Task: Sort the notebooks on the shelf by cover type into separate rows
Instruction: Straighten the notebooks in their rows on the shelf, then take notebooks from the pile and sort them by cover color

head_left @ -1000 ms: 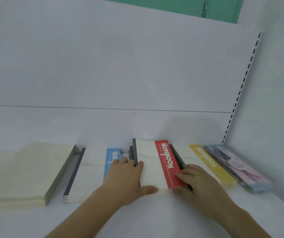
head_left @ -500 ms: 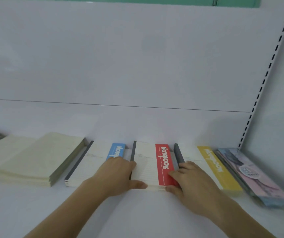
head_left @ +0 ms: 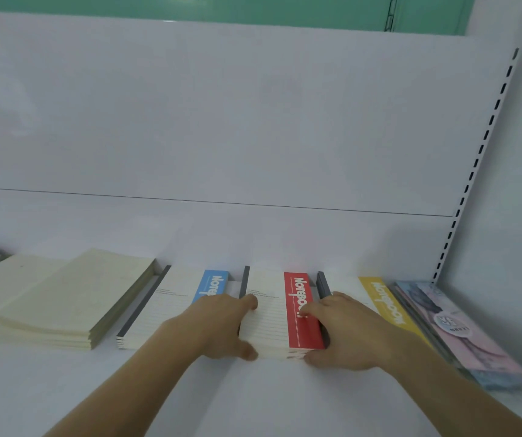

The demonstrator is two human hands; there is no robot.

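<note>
Both hands bracket the red-banded white notebook stack (head_left: pixel 280 313) mid-shelf: left hand (head_left: pixel 221 326) and right hand (head_left: pixel 344 334) curl round its sides. Risk: uneven squeezing skews it into the blue-banded stack (head_left: pixel 174 307) or yellow-banded stack (head_left: pixel 382 305), mixing rows.

A white shelf (head_left: pixel 253 402) is backed by a white panel (head_left: pixel 221 121) crossed by a thin seam. A slotted upright (head_left: pixel 486 134) is seen at two o'clock, a green wall (head_left: pixel 190 7) at twelve.
</note>
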